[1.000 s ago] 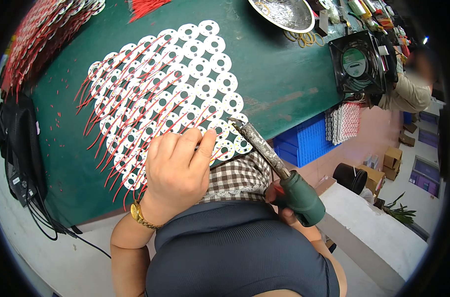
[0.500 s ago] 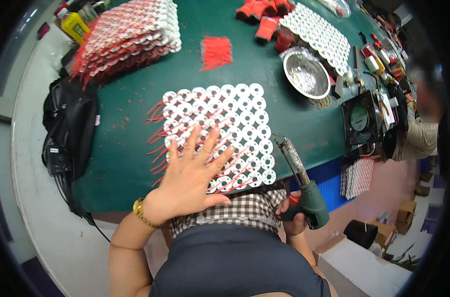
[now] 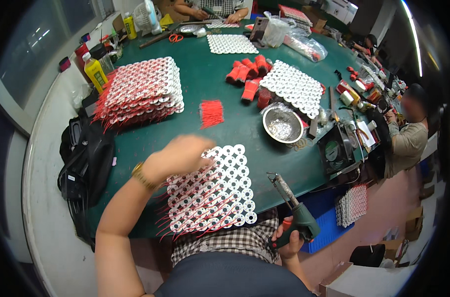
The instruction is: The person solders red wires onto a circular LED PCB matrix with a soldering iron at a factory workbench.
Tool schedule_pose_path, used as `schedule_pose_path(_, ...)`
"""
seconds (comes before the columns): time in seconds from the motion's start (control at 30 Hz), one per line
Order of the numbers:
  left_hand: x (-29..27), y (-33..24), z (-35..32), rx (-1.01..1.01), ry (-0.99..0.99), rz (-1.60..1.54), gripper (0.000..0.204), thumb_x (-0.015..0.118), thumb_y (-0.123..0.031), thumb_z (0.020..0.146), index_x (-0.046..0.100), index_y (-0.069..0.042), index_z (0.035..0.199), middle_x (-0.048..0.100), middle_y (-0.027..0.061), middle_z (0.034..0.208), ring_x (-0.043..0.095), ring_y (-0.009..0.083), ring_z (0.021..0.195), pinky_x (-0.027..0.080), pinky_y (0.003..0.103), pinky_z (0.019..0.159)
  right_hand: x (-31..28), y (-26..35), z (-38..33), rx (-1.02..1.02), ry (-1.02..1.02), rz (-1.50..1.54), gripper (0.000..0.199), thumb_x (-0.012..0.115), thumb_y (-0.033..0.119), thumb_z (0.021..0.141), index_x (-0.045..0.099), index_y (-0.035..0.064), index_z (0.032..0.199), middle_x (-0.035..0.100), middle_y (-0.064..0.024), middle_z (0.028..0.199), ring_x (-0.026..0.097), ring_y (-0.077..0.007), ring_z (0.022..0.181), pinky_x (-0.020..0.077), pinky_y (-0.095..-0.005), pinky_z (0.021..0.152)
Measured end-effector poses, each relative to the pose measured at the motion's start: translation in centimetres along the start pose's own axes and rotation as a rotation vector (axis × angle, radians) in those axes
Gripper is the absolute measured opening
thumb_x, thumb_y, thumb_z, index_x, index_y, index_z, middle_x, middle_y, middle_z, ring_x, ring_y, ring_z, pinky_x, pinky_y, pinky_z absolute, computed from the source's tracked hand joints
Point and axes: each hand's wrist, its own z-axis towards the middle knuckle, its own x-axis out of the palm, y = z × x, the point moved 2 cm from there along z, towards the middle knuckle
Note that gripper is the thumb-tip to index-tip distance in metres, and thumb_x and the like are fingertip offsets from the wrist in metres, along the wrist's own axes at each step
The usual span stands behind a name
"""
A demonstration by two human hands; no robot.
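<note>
Lifted off the white ring-disc sheet with red wires [image 3: 212,195], blurred left hand [image 3: 178,156] hovers mid-frame, fingers indistinct; right hand [image 3: 287,240] grips green-handled soldering gun [image 3: 294,213] beside round green-topped table [image 3: 205,84].

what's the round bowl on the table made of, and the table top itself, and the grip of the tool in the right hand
Bowl: looks like bare metal, silvery with bright reflections. Table top: dark green and matt, probably a rubber or felt mat; which one can't be told. Tool in the right hand: dull green moulded grip, likely plastic; the shaft looks like grey metal.
</note>
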Motion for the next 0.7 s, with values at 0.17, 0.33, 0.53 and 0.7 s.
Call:
schedule_pose_path(0.17,0.5,6.7,9.5,-0.145,-0.260,0.045,0.041,0.054,-0.028,0.095,0.054,0.002,0.122,0.056,0.0220,0.125,0.056,0.0369,0.111,0.046,0.045,0.092,0.2,-0.9,-1.4,0.003,0.027,0.020,0.061,0.059,0.047,0.089,0.042,-0.0020,0.120,0.050,-0.0105,0.074,0.053,-0.0182,0.064,0.0498,-0.0315,0.058)
schedule_pose_path(0.33,1.0,9.4,13.1,-0.270,-0.146,0.059,0.052,0.045,-0.042,0.098,0.052,0.003,0.123,0.047,0.0201,0.137,0.045,0.0338,0.128,0.041,0.051,0.099,-0.9,-1.8,-2.7,0.061,-0.043,-0.008,0.062,0.063,0.048,0.086,0.046,-0.0010,0.119,0.053,-0.0110,0.075,0.055,-0.0201,0.063,0.0506,-0.0323,0.059)
schedule_pose_path(0.53,1.6,7.2,10.8,-0.137,-0.057,0.265,0.076,0.057,-0.056,0.088,0.048,0.008,0.129,0.045,0.0233,0.133,0.045,0.0386,0.123,0.040,0.046,0.102,-0.9,-1.4,-2.2,0.047,-0.097,-0.008,0.059,0.062,0.047,0.088,0.048,-0.0007,0.119,0.054,-0.0109,0.075,0.056,-0.0204,0.063,0.0509,-0.0323,0.058)
schedule_pose_path(0.7,2.8,7.8,9.7,-0.151,-0.137,0.241,0.070,0.065,-0.049,0.085,0.050,0.004,0.128,0.049,0.0174,0.128,0.047,0.0353,0.117,0.043,0.044,0.096,0.3,-1.7,-2.0,0.006,-0.055,0.065,0.048,0.060,0.036,0.091,0.049,-0.0010,0.120,0.056,-0.0104,0.076,0.057,-0.0184,0.064,0.0509,-0.0305,0.059)
